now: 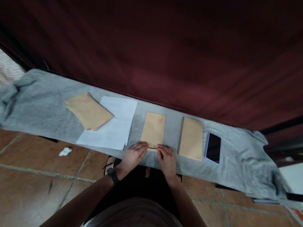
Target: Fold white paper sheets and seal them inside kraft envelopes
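A brown paper envelope (153, 128) lies upright in front of me on the grey cloth. My left hand (135, 153) pinches its near left corner, and my right hand (166, 160) pinches the near right corner. Between my fingertips the near edge stands slightly raised, with a dark line along it. To the right lies a stack of brown envelopes (192, 138). On the left, more brown envelopes (88, 112) rest askew, partly over white paper sheets (116, 123).
A phone (213, 148) with a dark screen lies right of the envelope stack. The grey cloth (44, 106) covers a long narrow table. Behind it hangs a dark red curtain (162, 52). A crumpled white scrap (65, 151) is on the tiled floor (24, 185).
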Demonstrator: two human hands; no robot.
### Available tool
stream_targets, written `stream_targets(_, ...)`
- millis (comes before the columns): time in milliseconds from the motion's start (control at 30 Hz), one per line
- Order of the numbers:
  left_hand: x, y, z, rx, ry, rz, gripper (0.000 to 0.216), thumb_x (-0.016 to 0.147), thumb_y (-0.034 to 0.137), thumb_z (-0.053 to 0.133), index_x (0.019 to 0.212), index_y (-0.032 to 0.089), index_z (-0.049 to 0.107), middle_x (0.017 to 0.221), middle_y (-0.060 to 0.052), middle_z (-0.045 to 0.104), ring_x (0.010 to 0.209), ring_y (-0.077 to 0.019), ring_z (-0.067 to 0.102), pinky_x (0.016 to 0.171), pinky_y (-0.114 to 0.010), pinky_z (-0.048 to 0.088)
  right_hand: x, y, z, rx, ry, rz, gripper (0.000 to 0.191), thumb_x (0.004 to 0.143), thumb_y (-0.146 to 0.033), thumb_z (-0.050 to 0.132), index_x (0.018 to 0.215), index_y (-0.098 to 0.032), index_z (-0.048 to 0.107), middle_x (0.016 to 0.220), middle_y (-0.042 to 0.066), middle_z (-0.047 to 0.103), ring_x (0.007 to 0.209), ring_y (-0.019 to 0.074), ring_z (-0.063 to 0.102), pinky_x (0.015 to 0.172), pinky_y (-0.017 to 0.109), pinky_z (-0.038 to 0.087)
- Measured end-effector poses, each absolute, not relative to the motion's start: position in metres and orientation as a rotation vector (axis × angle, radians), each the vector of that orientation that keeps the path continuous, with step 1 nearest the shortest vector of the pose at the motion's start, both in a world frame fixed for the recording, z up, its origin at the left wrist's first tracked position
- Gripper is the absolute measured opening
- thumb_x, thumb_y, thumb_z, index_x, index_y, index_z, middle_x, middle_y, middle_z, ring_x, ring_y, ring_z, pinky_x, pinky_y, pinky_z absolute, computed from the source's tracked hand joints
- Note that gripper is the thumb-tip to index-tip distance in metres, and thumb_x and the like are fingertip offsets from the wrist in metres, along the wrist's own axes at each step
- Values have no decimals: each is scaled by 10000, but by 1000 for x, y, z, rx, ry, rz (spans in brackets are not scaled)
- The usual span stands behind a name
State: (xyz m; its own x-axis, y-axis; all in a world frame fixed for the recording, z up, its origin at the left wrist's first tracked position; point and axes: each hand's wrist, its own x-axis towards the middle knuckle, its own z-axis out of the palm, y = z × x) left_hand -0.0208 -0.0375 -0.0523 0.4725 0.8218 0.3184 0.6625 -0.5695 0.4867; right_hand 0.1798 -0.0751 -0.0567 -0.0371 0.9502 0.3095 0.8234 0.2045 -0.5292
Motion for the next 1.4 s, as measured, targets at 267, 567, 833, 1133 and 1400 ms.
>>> stream_targets(267, -25, -43, -55, 2493, 1240, 657, 371, 1001, 155, 398, 1302, 215, 607, 1359, -66, 646, 1269, -199, 598, 1093, -389, 503, 176, -76, -58, -1709, -1877, 201, 253, 1000, -196, 487, 1125, -231, 704, 1174, 65, 727, 1116, 242, 637, 1010, 421, 480)
stream_targets(567, -33, -56, -56, 2672, 1157, 576, 521, 947, 125, 400, 1458, 161, 489, 1493, -122, 538, 1418, -240, 468, 1202, -497, 382, 138, -105, -56, -1578, -2085, 218, 488, 1042, -311, 412, 1499, -148, 464, 1505, 127, 528, 1418, 240, 461, 1209, 458, 360)
stream_targets(833, -35, -66, -58, 2705, 1232, 545, 505, 996, 201, 393, 1495, 136, 442, 1533, -125, 486, 1462, -238, 400, 1210, -480, 372, 143, -113, -54, -1658, -2115, 160, 487, 1047, -309, 416, 1509, -158, 454, 1519, 112, 507, 1433, 244, 450, 1228, 464, 327)
stream_targets(1133, -35, -71, -55, 2673, 1348, 576, 552, 1022, 228, 370, 1566, 150, 323, 1549, -137, 457, 1468, -251, 385, 1233, -514, 326, 166, -118, -60, -1691, -2047, 107, 482, 1048, -273, 409, 1520, -178, 437, 1496, 104, 534, 1390, 250, 504, 1212, 500, 337)
stream_targets(1400, 3, -86, -53, 2693, 1225, 431, 569, 1032, 255, 343, 1576, 105, 267, 1610, -133, 358, 1519, -236, 271, 1256, -466, 283, 166, -119, -64, -1689, -2052, 111, 488, 1038, -231, 385, 1521, -177, 439, 1515, 103, 513, 1421, 254, 465, 1225, 514, 301)
